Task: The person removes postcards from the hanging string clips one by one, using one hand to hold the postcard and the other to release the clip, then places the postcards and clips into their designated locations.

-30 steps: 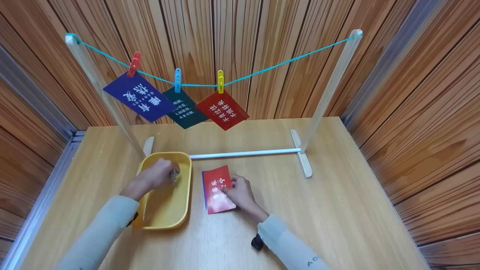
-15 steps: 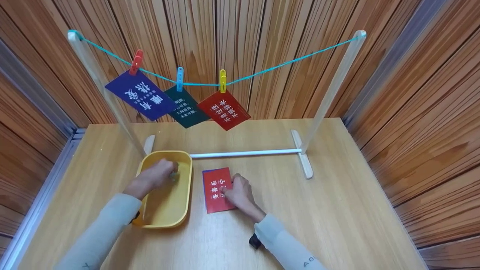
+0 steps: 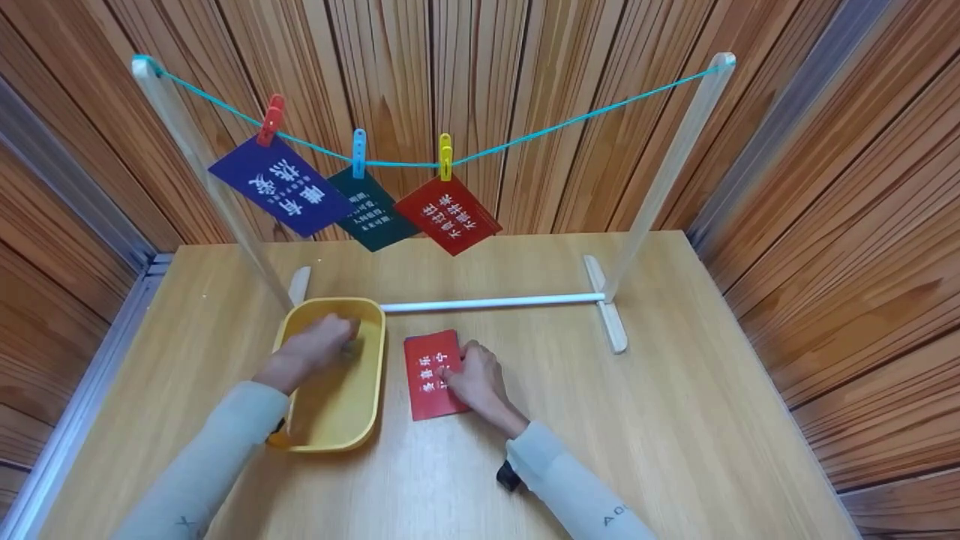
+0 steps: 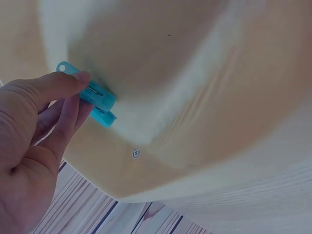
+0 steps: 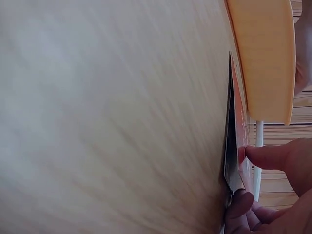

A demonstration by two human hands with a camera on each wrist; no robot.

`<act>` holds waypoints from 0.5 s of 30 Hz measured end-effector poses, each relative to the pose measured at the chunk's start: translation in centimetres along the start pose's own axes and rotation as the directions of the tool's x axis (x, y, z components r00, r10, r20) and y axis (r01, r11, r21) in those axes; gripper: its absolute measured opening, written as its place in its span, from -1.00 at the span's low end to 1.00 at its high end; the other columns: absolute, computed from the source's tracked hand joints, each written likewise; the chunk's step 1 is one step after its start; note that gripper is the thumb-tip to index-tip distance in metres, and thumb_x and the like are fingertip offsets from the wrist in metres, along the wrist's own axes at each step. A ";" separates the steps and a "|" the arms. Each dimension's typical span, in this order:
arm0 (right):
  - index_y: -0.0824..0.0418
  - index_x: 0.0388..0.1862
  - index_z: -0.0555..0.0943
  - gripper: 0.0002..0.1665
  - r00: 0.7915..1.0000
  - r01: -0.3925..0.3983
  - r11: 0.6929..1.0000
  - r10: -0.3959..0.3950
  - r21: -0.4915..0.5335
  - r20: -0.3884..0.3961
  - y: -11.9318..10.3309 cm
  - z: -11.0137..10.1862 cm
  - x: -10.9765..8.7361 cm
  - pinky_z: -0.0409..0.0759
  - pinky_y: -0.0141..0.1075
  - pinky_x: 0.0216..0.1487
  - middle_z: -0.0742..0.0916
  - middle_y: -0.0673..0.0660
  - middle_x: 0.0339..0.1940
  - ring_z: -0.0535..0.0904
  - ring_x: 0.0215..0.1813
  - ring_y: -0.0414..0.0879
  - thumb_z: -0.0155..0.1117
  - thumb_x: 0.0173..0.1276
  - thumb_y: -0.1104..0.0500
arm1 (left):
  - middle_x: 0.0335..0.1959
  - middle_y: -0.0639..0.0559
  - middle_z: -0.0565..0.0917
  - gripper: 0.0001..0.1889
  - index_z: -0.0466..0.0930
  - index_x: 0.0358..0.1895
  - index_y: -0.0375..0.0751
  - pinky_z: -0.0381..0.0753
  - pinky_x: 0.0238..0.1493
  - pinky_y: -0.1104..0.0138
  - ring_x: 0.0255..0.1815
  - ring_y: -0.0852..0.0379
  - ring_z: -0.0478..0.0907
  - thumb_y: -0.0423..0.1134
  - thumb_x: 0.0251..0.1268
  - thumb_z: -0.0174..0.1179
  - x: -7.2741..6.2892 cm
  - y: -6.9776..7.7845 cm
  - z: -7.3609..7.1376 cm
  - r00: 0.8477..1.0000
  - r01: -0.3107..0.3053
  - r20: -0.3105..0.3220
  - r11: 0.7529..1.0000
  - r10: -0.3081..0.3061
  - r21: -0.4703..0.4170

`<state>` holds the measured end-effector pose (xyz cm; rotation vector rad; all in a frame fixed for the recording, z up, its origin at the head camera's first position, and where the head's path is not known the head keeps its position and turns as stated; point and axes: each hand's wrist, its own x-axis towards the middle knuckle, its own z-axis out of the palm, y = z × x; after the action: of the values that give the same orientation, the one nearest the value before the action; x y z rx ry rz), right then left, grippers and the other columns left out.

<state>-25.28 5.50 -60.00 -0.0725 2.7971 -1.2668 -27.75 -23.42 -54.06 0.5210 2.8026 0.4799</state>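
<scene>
My left hand is inside the yellow plastic basin, pinching a teal clothespin between thumb and fingers in the left wrist view. In the head view the fingers hide most of that clothespin. A red card with white characters lies on the table right of the basin, on top of at least one other card. My right hand pinches its right side, thumb on the red face and fingers at the edge beneath. Seen edge-on in the right wrist view, the card is tilted slightly off the table.
Behind stands a wooden rack with two posts and a white crossbar. From its teal cord hang a purple card, a dark green card and a red card, clipped by red, blue and yellow clothespins.
The red card was bent up and glossy a second ago; it now lies flatter and squarer over the pile. My left hand has shifted slightly within the basin.
</scene>
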 end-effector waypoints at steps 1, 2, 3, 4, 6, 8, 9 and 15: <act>0.31 -0.11 0.56 -0.58 1.000 0.006 1.000 -0.006 -0.003 -0.006 0.0 0.0 0.0 0.61 -0.20 -0.15 0.70 0.19 -0.22 0.63 -0.16 -0.03 0.59 0.26 0.15 | -0.50 0.00 0.54 -0.87 0.70 -0.18 -0.30 0.50 -0.32 0.36 -0.39 0.08 0.54 -0.42 0.49 0.14 0.1 0.0 0.0 0.998 -0.050 -0.022 0.996 0.051 0.070; 0.32 -0.12 0.56 -0.59 1.000 0.016 1.000 -0.016 -0.010 -0.012 0.1 0.1 0.0 0.61 -0.19 -0.16 0.70 0.20 -0.23 0.62 -0.17 -0.02 0.59 0.26 0.16 | -0.52 0.01 0.54 -0.90 0.70 -0.20 -0.31 0.48 -0.38 0.38 -0.43 0.10 0.53 -0.48 0.44 0.18 0.1 0.0 0.0 0.995 -0.088 -0.039 0.988 0.093 0.124; 0.33 -0.12 0.56 -0.59 1.000 0.016 1.000 -0.016 -0.010 -0.012 0.1 0.1 0.1 0.61 -0.19 -0.15 0.70 0.21 -0.22 0.62 -0.17 -0.02 0.59 0.26 0.16 | -0.51 0.01 0.55 -0.90 0.71 -0.18 -0.30 0.50 -0.35 0.37 -0.40 0.10 0.55 -0.46 0.46 0.19 0.2 -0.1 0.0 0.995 -0.081 -0.040 0.990 0.086 0.117; 0.33 -0.12 0.56 -0.59 1.000 0.017 1.000 -0.017 -0.012 -0.013 0.1 0.1 0.1 0.62 -0.18 -0.15 0.70 0.20 -0.22 0.61 -0.17 -0.03 0.59 0.26 0.17 | -0.51 0.01 0.55 -0.91 0.70 -0.18 -0.29 0.51 -0.32 0.36 -0.38 0.09 0.56 -0.46 0.45 0.20 0.1 -0.1 0.0 0.996 -0.078 -0.044 0.991 0.083 0.107; 0.33 -0.09 0.57 -0.59 1.000 0.013 1.000 -0.013 -0.013 -0.012 0.1 0.1 0.1 0.63 -0.17 -0.12 0.69 0.20 -0.21 0.61 -0.16 -0.03 0.58 0.27 0.17 | -0.51 0.01 0.56 -0.92 0.71 -0.18 -0.28 0.55 -0.30 0.35 -0.38 0.09 0.58 -0.45 0.44 0.22 0.2 -0.2 0.0 0.994 -0.088 -0.058 0.989 0.095 0.116; 0.34 -0.07 0.57 -0.59 1.000 0.008 1.000 -0.008 -0.014 -0.009 0.0 0.0 0.1 0.64 -0.15 -0.10 0.69 0.20 -0.20 0.61 -0.15 -0.02 0.57 0.28 0.17 | -0.52 0.02 0.57 -0.93 0.72 -0.18 -0.28 0.60 -0.26 0.33 -0.38 0.09 0.59 -0.46 0.41 0.26 0.3 -0.2 0.1 0.990 -0.108 -0.072 0.980 0.122 0.168; 0.34 -0.06 0.57 -0.59 1.000 0.004 1.000 -0.004 -0.014 -0.007 0.0 0.0 0.1 0.66 -0.14 -0.08 0.69 0.20 -0.19 0.61 -0.14 -0.02 0.57 0.28 0.17 | -0.53 0.02 0.58 -0.93 0.73 -0.18 -0.28 0.62 -0.26 0.32 -0.39 0.08 0.60 -0.46 0.40 0.28 0.3 -0.2 0.1 0.987 -0.118 -0.079 0.972 0.136 0.202; 0.34 -0.02 0.56 -0.58 1.000 -0.002 1.000 0.002 -0.002 -0.001 0.1 0.0 0.2 0.71 -0.06 0.02 0.71 0.23 -0.13 0.67 -0.05 0.04 0.55 0.30 0.18 | -0.54 0.02 0.55 -0.89 0.74 -0.26 -0.25 0.53 -0.14 0.25 -0.36 0.07 0.56 -0.41 0.42 0.23 0.4 -0.3 0.3 0.996 -0.040 -0.073 0.996 0.045 0.076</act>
<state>-25.47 5.52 -60.05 -0.0691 2.7983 -1.2647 -28.10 -23.40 -54.54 0.5910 2.8957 0.4131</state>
